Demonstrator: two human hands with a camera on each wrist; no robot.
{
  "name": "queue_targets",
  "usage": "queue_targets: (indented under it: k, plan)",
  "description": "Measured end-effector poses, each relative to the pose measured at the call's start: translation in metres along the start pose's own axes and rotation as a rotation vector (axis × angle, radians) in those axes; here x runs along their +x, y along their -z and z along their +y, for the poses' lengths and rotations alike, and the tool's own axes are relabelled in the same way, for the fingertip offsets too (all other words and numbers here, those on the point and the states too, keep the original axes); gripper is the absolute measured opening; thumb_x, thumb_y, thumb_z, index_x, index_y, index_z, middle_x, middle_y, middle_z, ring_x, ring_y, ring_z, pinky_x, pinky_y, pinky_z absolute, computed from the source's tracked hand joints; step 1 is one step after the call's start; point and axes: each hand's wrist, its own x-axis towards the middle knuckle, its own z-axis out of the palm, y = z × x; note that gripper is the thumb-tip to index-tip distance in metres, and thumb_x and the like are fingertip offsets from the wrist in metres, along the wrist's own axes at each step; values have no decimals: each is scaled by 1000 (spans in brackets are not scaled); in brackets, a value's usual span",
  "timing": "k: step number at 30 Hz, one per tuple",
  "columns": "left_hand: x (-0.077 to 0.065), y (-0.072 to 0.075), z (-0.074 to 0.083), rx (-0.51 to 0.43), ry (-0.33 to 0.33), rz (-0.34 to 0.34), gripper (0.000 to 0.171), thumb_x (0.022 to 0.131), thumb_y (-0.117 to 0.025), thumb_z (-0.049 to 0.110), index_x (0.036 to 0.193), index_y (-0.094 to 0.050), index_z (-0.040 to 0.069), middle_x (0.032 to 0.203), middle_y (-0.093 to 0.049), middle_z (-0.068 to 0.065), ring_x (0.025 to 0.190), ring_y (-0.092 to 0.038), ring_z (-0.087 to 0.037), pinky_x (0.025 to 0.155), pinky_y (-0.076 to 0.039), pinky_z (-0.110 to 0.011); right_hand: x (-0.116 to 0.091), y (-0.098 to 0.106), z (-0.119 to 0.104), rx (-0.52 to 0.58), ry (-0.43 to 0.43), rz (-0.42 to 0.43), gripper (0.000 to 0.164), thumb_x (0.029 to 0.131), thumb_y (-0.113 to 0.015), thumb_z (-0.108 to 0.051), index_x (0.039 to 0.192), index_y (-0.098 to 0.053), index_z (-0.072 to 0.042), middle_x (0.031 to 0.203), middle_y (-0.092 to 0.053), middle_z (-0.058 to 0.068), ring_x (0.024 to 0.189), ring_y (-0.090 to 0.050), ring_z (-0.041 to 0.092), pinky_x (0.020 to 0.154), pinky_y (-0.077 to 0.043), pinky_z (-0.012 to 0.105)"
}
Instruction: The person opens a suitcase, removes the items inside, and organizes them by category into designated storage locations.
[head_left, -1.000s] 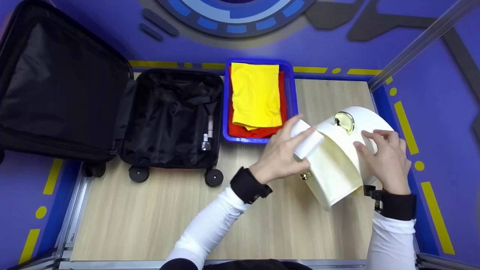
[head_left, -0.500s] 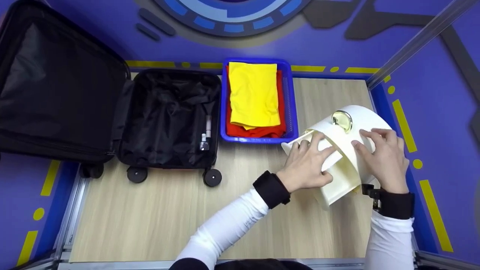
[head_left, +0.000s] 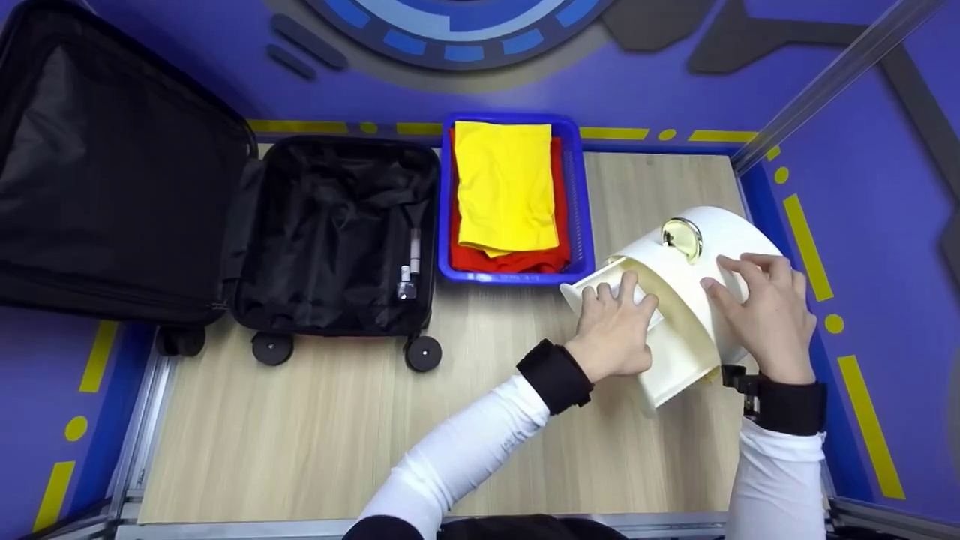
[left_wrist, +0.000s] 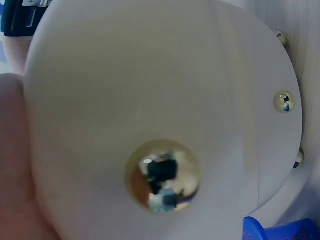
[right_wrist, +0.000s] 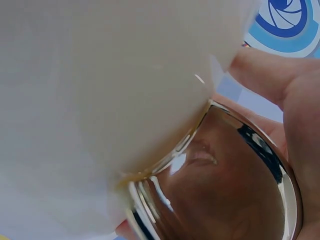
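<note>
A white rounded storage case (head_left: 724,232) with a gold round fitting (head_left: 684,238) stands at the right of the table. Its drawer (head_left: 679,371) is pulled out. Inside the drawer, my left hand (head_left: 611,334) holds a small white box (head_left: 655,318), mostly covered by the fingers. My right hand (head_left: 772,315) rests on the case's curved side with its fingers spread. In the left wrist view a gold knob (left_wrist: 162,175) sits on the white drawer front. The right wrist view has a gold reflective surface (right_wrist: 230,175) beside the right hand.
A blue basket (head_left: 581,202) with a folded yellow cloth (head_left: 506,187) over a red cloth (head_left: 517,261) stands at the back. Left of it lies an open black suitcase (head_left: 330,247) holding a small bottle (head_left: 406,289) and a slim tube (head_left: 415,251). Walls enclose the wooden table (head_left: 315,442).
My left hand has moved right with the white box, from above the drawer's front edge down into the drawer. My right hand has stayed on the case.
</note>
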Motion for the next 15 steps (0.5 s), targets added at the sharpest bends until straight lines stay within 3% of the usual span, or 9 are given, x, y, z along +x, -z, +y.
queue_targets:
  k: [4,8,12,15]
  plan:
    - [2,3,1,1,29,-62,61,82,-71,44,139,-52,37,139,-35,-1,99,-55,-23,87,-38,-37,1,-1,-1,-1,2,3,54,101,-64,-46,139,-65,-8,149,-46,25,132,-38,53,81,-36,82]
    - [2,4,1,-53,45,-65,60,83,-74,47,138,-53,38,138,-36,-1,98,-56,-21,89,-38,-38,1,-1,-1,0,-1,6,53,101,-64,-46,139,-65,-8,149,-46,24,133,-38,53,81,-36,82]
    - [0,1,-2,-96,34,-11,51,86,-71,51,133,-59,34,139,-39,-1,98,-57,-20,90,-39,-37,0,0,-1,1,-5,4,54,101,-64,-46,139,-65,-9,149,-46,23,133,-38,53,82,-36,82]
    - [-3,-2,-5,-109,-2,78,39,91,-65,52,123,-65,29,136,-45,-1,101,-57,-19,89,-40,-36,0,1,-1,0,-8,3,54,101,-64,-47,139,-65,-9,150,-46,23,134,-38,52,82,-36,82]
